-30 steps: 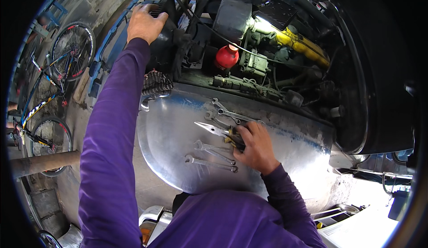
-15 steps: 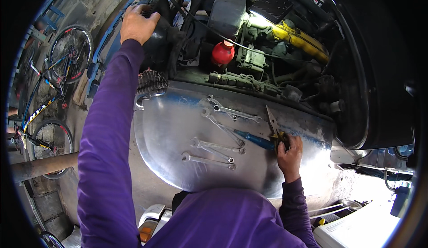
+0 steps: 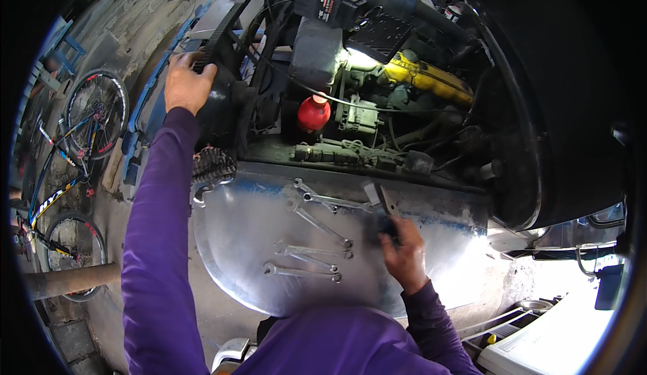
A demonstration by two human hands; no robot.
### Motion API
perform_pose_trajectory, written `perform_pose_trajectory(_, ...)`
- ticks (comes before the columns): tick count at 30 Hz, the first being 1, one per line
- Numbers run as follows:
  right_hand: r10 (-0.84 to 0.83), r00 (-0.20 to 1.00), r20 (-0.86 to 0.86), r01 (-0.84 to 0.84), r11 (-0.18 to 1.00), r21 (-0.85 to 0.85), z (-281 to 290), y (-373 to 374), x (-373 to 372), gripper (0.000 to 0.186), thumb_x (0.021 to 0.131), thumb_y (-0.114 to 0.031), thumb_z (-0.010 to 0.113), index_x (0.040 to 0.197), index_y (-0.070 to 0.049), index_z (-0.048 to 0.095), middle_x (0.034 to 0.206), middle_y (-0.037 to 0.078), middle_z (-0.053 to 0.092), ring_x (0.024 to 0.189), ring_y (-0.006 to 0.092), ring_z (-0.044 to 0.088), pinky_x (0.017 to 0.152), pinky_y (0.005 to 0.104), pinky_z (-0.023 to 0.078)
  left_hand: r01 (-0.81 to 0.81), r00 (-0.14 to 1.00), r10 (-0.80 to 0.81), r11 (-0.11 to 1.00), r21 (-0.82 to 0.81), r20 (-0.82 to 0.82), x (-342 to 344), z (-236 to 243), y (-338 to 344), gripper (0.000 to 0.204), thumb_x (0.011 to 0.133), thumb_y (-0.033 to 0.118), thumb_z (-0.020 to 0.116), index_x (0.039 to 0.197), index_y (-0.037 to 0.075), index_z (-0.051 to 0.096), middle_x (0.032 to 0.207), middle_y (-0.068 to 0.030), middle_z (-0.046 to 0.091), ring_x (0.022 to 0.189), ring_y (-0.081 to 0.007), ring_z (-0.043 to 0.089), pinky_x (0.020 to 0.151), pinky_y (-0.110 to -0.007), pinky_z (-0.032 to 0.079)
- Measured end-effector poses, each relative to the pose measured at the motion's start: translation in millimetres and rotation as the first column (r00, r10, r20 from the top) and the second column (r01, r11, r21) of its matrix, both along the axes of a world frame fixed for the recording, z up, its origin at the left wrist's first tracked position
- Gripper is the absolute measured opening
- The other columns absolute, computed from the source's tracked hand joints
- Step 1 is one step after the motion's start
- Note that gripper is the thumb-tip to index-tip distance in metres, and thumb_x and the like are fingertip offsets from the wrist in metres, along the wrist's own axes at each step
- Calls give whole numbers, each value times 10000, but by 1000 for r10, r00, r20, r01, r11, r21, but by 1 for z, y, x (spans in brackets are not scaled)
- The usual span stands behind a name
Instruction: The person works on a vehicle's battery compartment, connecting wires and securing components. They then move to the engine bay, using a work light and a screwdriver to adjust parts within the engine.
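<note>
My left hand (image 3: 189,82) is curled over the black front frame (image 3: 214,46) of an open engine bay, thumb apart from the fingers. My right hand (image 3: 406,250) is closed around pliers (image 3: 379,198), whose jaws point away from me and are blurred by motion. It is held over the right part of a bare metal fender panel (image 3: 236,254). Several combination wrenches (image 3: 303,272) lie spread on the panel, left of this hand. A dark, ribbed bundle like a glove (image 3: 214,166) lies at the panel's far left corner, beside my left forearm.
Inside the bay are a red bottle (image 3: 313,113), a yellow engine cover (image 3: 431,82) and a black box (image 3: 325,6). A dark raised body panel (image 3: 579,119) stands at right. A bicycle (image 3: 55,196) is at left, with a pipe (image 3: 71,280) near it. A white surface (image 3: 552,334) lies lower right.
The view has shifted, so the scene sits lower and more left. My right hand has turned the pliers. The blue-handled tool beside it no longer shows clearly. My left hand keeps its place.
</note>
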State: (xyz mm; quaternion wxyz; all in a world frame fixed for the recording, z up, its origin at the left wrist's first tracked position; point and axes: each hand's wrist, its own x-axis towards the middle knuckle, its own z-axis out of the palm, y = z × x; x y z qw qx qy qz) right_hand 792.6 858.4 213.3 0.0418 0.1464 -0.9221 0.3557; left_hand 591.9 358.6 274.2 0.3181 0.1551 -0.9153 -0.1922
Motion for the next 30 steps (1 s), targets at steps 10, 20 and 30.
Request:
perform_pose_trajectory(10, -289, 957, 26, 222, 787, 575, 2, 47, -23, 336, 936, -205, 707, 1205, -5, 680, 1104, 177, 653, 1098, 401, 624, 896, 496, 505, 12, 1000, -12, 1000, -19, 6, 1, 0, 0, 454, 856, 350, 719, 1214, 75, 765, 1324, -149, 665, 1231, -334, 649, 1077, -428, 506)
perform_pose_trajectory(20, 220, 973, 66, -229, 898, 376, -1, -64, -1, 216, 919, -235, 720, 1016, -42, 731, 1046, 134, 666, 1016, 334, 651, 862, 453, 511, -9, 999, 11, 999, -38, 35, -4, -2, -5, 461, 853, 384, 731, 1209, 94, 777, 1387, -154, 653, 1296, -349, 613, 1128, -429, 473)
perform_pose_trajectory(30, 379, 901, 210, -433, 807, 400, -10, -86, -17, 236, 741, -177, 724, 905, -15, 674, 896, 181, 689, 862, 386, 708, 743, 501, 573, 10, 1000, -11, 998, -63, -10, -2, 0, -2, 441, 849, 321, 733, 1205, 62, 761, 1294, -170, 677, 1216, -350, 655, 1080, -429, 506)
